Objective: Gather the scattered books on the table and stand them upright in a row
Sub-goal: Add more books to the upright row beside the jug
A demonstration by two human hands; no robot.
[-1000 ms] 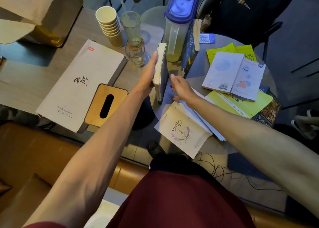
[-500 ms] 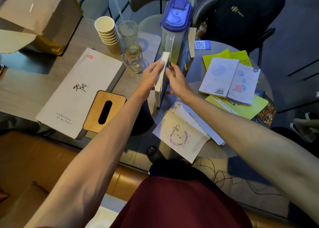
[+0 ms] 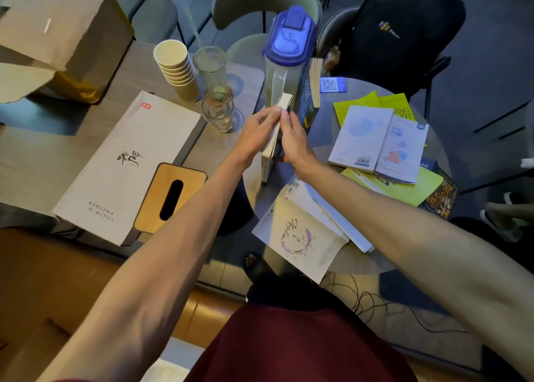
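A white book (image 3: 284,102) stands upright on the round glass table (image 3: 323,127), pressed between my left hand (image 3: 257,134) and my right hand (image 3: 294,144). Just behind it a dark blue book (image 3: 306,98) stands upright against a plastic jug (image 3: 284,61). Other books lie flat: a cream one with a purple emblem (image 3: 297,237) near me, white ones (image 3: 341,225) under it, an open pale book with a fish (image 3: 381,144), yellow books (image 3: 404,185) beneath that.
Left of the books are two glasses (image 3: 218,110), stacked paper cups (image 3: 176,66), a wooden tissue box (image 3: 170,198), a large grey menu (image 3: 124,162) and a cardboard box (image 3: 57,32). A QR card (image 3: 331,84) lies behind. Chairs and a black backpack (image 3: 404,26) stand beyond the table.
My right hand has come off the table up to the white book's right face. Both hands have shifted the upright book farther back, toward the jug and the blue book.
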